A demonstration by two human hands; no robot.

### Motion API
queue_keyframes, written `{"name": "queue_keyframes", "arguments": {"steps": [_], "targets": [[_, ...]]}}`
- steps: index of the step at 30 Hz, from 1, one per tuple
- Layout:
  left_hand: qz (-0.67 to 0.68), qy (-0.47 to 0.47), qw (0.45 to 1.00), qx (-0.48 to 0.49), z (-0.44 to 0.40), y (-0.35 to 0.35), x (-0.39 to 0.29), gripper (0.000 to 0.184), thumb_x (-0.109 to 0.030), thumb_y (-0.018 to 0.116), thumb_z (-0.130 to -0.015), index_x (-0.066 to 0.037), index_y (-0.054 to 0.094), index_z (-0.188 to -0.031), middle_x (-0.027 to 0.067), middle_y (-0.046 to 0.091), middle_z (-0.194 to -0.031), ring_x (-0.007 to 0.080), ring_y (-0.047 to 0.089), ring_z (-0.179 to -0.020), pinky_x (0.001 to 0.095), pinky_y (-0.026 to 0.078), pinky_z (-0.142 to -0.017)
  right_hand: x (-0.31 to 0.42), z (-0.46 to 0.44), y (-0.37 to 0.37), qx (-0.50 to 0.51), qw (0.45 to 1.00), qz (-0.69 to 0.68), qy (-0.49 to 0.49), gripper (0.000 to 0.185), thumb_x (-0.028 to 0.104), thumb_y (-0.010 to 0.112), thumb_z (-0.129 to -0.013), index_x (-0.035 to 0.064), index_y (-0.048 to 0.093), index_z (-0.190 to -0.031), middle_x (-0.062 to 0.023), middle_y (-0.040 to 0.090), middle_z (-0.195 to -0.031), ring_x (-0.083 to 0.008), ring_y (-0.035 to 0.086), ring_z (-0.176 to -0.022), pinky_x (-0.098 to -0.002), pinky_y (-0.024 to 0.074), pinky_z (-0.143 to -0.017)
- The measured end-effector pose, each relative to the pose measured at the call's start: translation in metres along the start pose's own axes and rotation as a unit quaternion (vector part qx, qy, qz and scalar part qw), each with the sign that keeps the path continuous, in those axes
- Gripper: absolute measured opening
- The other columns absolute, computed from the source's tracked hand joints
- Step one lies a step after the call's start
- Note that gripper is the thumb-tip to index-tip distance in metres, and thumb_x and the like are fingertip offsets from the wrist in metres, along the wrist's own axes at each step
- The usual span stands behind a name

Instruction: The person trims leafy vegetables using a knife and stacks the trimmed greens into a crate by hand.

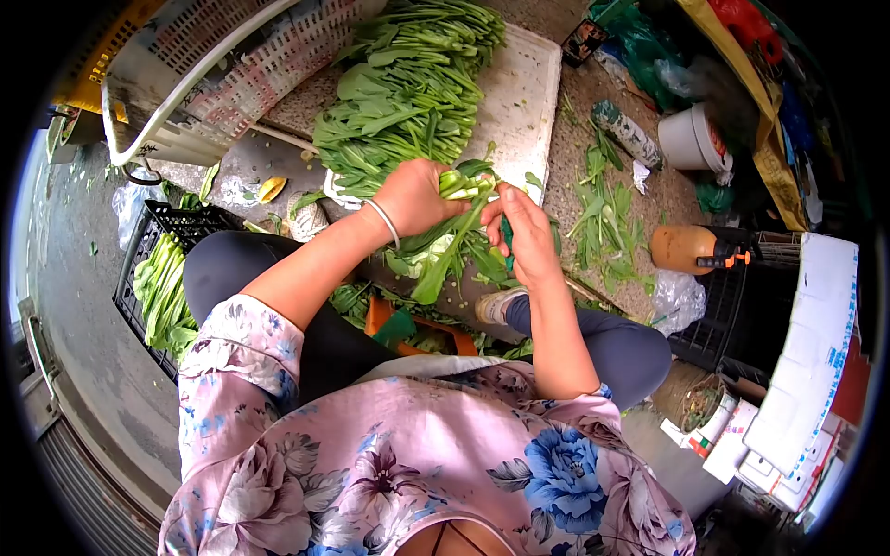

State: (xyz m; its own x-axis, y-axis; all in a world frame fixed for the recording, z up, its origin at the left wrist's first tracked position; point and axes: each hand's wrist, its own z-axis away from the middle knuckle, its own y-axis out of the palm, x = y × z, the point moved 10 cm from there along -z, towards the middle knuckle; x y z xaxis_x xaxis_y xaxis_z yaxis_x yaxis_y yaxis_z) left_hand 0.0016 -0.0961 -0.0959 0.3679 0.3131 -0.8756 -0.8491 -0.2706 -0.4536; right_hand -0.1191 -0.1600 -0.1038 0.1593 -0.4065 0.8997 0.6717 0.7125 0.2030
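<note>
My left hand is closed around a small bunch of leafy greens, pale cut stems pointing toward my right hand. My right hand is at the stem ends, fingers curled. A narrow teal-green object shows in its grip, mostly hidden, so its kind is unclear. Leaves hang below both hands over a pile of loose leaves between my knees. Just beyond the hands, a large stack of leafy greens lies in rows on a white foam board.
A white plastic basket stands at upper left. On the left, a black crate holds more greens. Leaf scraps litter the floor at right, near a white bucket, an orange-brown bottle and a white box.
</note>
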Motion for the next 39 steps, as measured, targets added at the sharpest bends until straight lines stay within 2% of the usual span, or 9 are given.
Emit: {"name": "queue_keyframes", "arguments": {"steps": [7, 11, 12, 21, 25, 26, 30, 32, 39], "targets": [[-0.014, 0.022, 0.999, 0.047, 0.004, 0.003, -0.010, 0.026, -0.020, 0.072, -0.067, -0.001, 0.064, -0.082, 0.0187, 0.061, -0.069, 0.0315, 0.059, -0.062, 0.0338, 0.048, -0.062, -0.018, 0.004, 0.008, 0.062, 0.997, 0.050, 0.023, 0.021, 0.024, 0.052, -0.090, 0.0080, 0.052, -0.076, 0.0038, 0.045, -0.063, -0.0017, 0.037, -0.048, -0.0155, 0.0254, -0.039], [-0.010, 0.017, 0.992, 0.123, 0.006, 0.014, -0.003, 0.022, -0.015, 0.073, -0.070, 0.000, 0.064, -0.084, 0.0080, 0.064, -0.070, 0.0109, 0.052, -0.059, 0.0277, 0.045, -0.063, -0.028, 0.009, 0.003, 0.067, 0.996, 0.038, 0.035, 0.021, 0.022, 0.052, -0.090, 0.0084, 0.049, -0.073, 0.0047, 0.040, -0.059, -0.0017, 0.033, -0.046, -0.0161, 0.0235, -0.039], [0.023, -0.005, 0.990, 0.138, 0.008, 0.016, 0.000, 0.026, -0.019, 0.074, -0.067, 0.000, 0.064, -0.083, 0.0153, 0.064, -0.072, 0.0234, 0.059, -0.062, 0.0314, 0.047, -0.066, -0.031, 0.011, 0.001, 0.066, 0.996, 0.038, 0.034, 0.021, 0.022, 0.052, -0.090, 0.0084, 0.049, -0.073, 0.0047, 0.040, -0.059, -0.0017, 0.033, -0.046, -0.0161, 0.0235, -0.039], [0.038, -0.040, 0.969, 0.243, 0.024, 0.033, 0.015, 0.027, -0.016, 0.077, -0.065, 0.001, 0.064, -0.082, 0.0092, 0.064, -0.071, 0.0153, 0.057, -0.063, 0.0289, 0.045, -0.063, -0.127, 0.029, -0.017, 0.094, 0.971, -0.057, 0.212, 0.022, 0.024, 0.052, -0.089, 0.0100, 0.047, -0.074, 0.0046, 0.037, -0.057, -0.0027, 0.028, -0.043, -0.0184, 0.0203, -0.036], [0.135, -0.088, 0.949, 0.270, 0.030, 0.039, 0.016, 0.020, -0.012, 0.074, -0.070, -0.002, 0.063, -0.084, 0.0014, 0.062, -0.072, 0.0076, 0.053, -0.066, 0.0234, 0.044, -0.063, -0.209, 0.043, -0.071, -0.001, 0.916, 0.223, 0.335, 0.038, 0.025, 0.054, -0.088, 0.0064, 0.050, -0.120, 0.0021, 0.040, -0.056, -0.0060, 0.030, -0.040, -0.0206, 0.0236, -0.036], [0.211, -0.085, 0.934, 0.276, 0.031, 0.042, 0.013, 0.020, -0.012, 0.073, -0.072, -0.002, 0.062, -0.086, 0.0017, 0.062, -0.074, 0.0078, 0.053, -0.067, 0.0230, 0.044, -0.064, -0.212, 0.044, -0.073, -0.004, 0.918, 0.245, 0.313, 0.058, 0.026, 0.055, -0.088, 0.0082, 0.029, -0.136, 0.0011, 0.041, -0.056, -0.0071, 0.032, -0.042, -0.0219, 0.0257, -0.038], [0.329, -0.072, 0.892, 0.301, 0.035, 0.041, 0.000, 0.015, -0.012, 0.067, -0.078, -0.002, 0.059, -0.087, 0.0013, 0.062, -0.078, 0.0082, 0.053, -0.071, 0.0218, 0.043, -0.065, -0.243, 0.014, -0.088, 0.011, 0.950, 0.226, 0.215, 0.057, 0.027, 0.059, -0.085, 0.0118, 0.036, -0.134, -0.0060, 0.058, -0.077, -0.0120, 0.050, -0.063, -0.0246, 0.0407, -0.055], [0.320, -0.064, 0.892, 0.313, 0.037, 0.039, -0.006, 0.014, -0.012, 0.064, -0.080, -0.003, 0.056, -0.086, 0.0026, 0.061, -0.080, 0.0136, 0.061, -0.080, 0.0245, 0.044, -0.072, -0.209, 0.031, -0.076, -0.061, 0.927, 0.174, 0.326, 0.052, 0.025, 0.061, -0.084, 0.0072, 0.043, -0.130, -0.0118, 0.061, -0.097, -0.0151, 0.056, -0.077, -0.0252, 0.0437, -0.069], [0.318, -0.062, 0.886, 0.332, 0.044, 0.041, -0.011, 0.015, -0.019, 0.061, -0.083, -0.004, 0.058, -0.085, 0.0025, 0.063, -0.075, 0.0099, 0.056, -0.071, 0.0237, 0.042, -0.069, -0.134, -0.040, -0.069, -0.104, 0.985, 0.104, 0.090, 0.022, 0.017, 0.066, -0.079, -0.0013, 0.060, -0.089, -0.0005, 0.053, -0.063, -0.0059, 0.045, -0.050, -0.0214, 0.0361, -0.045]]}}
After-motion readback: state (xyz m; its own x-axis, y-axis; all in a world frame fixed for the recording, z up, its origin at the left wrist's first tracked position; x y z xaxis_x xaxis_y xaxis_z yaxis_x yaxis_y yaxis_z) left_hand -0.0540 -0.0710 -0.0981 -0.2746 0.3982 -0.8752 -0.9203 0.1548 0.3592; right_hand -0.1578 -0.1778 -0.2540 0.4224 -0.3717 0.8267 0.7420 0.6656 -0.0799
